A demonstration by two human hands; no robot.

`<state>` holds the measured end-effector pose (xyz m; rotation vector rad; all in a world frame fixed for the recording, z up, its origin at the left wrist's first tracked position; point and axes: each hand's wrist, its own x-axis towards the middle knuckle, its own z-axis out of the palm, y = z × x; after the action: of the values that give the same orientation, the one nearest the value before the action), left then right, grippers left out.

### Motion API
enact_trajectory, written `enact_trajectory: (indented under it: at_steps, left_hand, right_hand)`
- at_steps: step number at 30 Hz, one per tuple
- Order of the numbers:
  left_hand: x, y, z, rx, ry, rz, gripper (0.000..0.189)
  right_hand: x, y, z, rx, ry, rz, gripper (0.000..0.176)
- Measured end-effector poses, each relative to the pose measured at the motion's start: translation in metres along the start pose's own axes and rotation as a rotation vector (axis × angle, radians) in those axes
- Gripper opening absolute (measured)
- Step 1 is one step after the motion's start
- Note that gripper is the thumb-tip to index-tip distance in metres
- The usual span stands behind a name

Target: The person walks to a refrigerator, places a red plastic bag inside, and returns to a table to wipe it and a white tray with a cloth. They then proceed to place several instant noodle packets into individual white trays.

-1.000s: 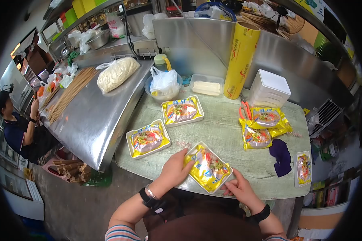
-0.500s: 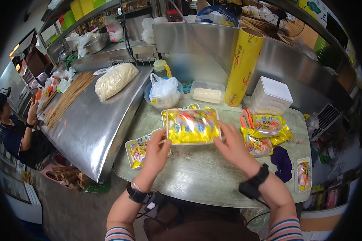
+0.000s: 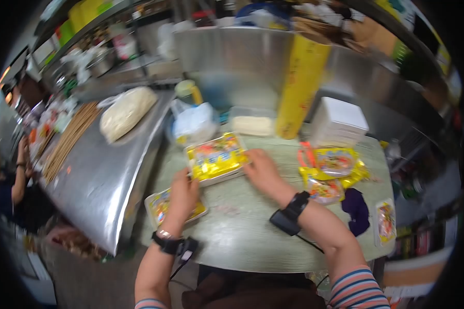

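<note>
My left hand [image 3: 182,194] grips the near left corner of a white tray holding a yellow food packet [image 3: 217,157]. Against the tray's right edge my right hand [image 3: 264,172] is closed, with its fingertips at the rim. The tray is tilted a little and lies over the spot of another tray, now mostly hidden beneath it. Partly behind my left hand, one more white tray with a yellow packet [image 3: 160,207] rests on the table. Motion blurs the view.
Several loose yellow packets [image 3: 336,164] lie right, near red-handled pliers [image 3: 306,153], stacked white trays [image 3: 340,121] and a dark purple cloth [image 3: 355,212]. A yellow film roll [image 3: 299,87] stands behind. A bagged bowl [image 3: 195,123] sits back left; another person [image 3: 15,185] is far left.
Both hands have carried the tray with the packet left and slightly back, over the tray behind it. The tray has turned anticlockwise. The whole view has shifted slightly.
</note>
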<state>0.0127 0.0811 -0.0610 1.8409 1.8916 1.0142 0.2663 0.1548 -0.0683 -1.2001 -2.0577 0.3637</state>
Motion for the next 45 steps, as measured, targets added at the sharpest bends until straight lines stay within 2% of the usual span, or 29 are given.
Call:
enact_trajectory:
  at_steps: [2,3,5,6,8,10,12,13,15,16,18,19,21,26,28,30,31,33,38,41,42,43,44,45]
  left_hand:
    - [-0.005,0.004,0.001,-0.16,0.054,-0.118,0.055]
    - [-0.013,0.008,-0.008,-0.044,0.094,0.002,0.057]
    - [-0.04,0.047,-0.034,-0.083,0.014,0.156,0.053]
    - [-0.06,0.052,-0.033,-0.174,-0.057,0.198,0.047]
    - [-0.096,0.064,-0.031,-0.158,-0.211,0.291,0.04]
    - [-0.124,0.059,-0.016,-0.195,-0.202,0.286,0.036]
    - [-0.145,0.05,-0.001,-0.23,-0.188,0.272,0.032]
    - [-0.151,0.045,0.007,-0.25,-0.172,0.242,0.028]
    - [-0.158,0.04,0.019,-0.27,-0.154,0.219,0.024]
    - [-0.161,0.039,0.024,-0.205,-0.107,0.272,0.021]
    - [-0.159,0.038,0.031,-0.098,-0.026,0.395,0.017]
    - [-0.16,0.039,0.032,-0.093,-0.021,0.398,0.017]
    - [-0.16,0.042,0.033,-0.054,-0.01,0.406,0.018]
    - [-0.16,0.055,0.031,-0.01,0.01,0.424,0.019]
    - [-0.163,0.042,0.033,0.008,0.016,0.43,0.02]
    - [-0.171,0.013,0.036,-0.009,-0.261,0.307,0.048]
    - [-0.167,0.026,0.034,-0.01,-0.261,0.304,0.048]
    - [-0.159,0.056,0.03,-0.025,0.023,0.443,0.021]
    - [-0.161,0.044,0.033,-0.035,-0.008,0.413,0.021]
    - [-0.162,0.039,0.031,-0.079,-0.035,0.381,0.021]
    - [-0.162,0.036,0.032,-0.195,-0.035,0.281,0.025]
    - [-0.164,0.036,0.032,-0.309,-0.034,0.18,0.03]
    - [-0.166,0.039,0.029,-0.498,-0.092,0.05,0.042]
    - [-0.167,0.043,0.029,-0.5,-0.095,0.056,0.042]
  right_hand:
    - [-0.011,-0.012,-0.022,-0.011,0.071,-0.108,0.035]
    - [-0.016,-0.017,-0.055,-0.069,0.103,-0.081,0.035]
    - [-0.027,-0.043,-0.104,0.062,-0.051,-0.011,0.034]
    - [-0.031,-0.038,-0.121,0.044,-0.04,-0.003,0.034]
    - [-0.041,-0.018,-0.172,0.075,0.092,0.22,0.032]
    - [-0.048,0.021,-0.215,0.022,0.226,0.314,0.03]
    - [-0.047,0.044,-0.253,-0.252,0.253,0.352,0.029]
    - [-0.044,0.057,-0.263,-0.254,0.256,0.355,0.029]
    - [-0.036,0.083,-0.276,-0.557,0.301,0.134,0.03]
    - [-0.031,0.094,-0.278,-0.558,0.306,0.134,0.03]
    - [-0.018,0.109,-0.275,-0.837,0.244,-0.134,0.03]
    - [-0.013,0.117,-0.27,-0.833,0.25,-0.137,0.03]
    - [-0.003,0.127,-0.261,-1.032,0.155,-0.112,0.021]
    - [-0.004,0.132,-0.262,-1.061,0.086,-0.098,0.016]
    - [-0.002,0.133,-0.266,-1.064,0.058,-0.107,0.016]
    - [-0.002,0.133,-0.27,-1.027,0.141,-0.104,0.018]
    - [-0.003,0.126,-0.274,-1.026,0.138,-0.106,0.018]
    - [-0.008,0.108,-0.285,-0.947,0.336,-0.219,0.022]
    - [-0.062,0.002,-0.293,-0.767,0.388,-0.298,0.033]
    - [-0.098,-0.043,-0.266,-0.501,0.235,-0.094,0.035]
    - [-0.109,-0.043,-0.245,-0.396,0.195,-0.039,0.034]
    - [-0.121,-0.05,-0.224,-0.251,0.008,0.146,0.03]
    - [-0.136,-0.037,-0.187,-0.045,-0.11,0.155,0.031]
    - [-0.144,-0.04,-0.155,0.118,-0.211,0.213,0.03]
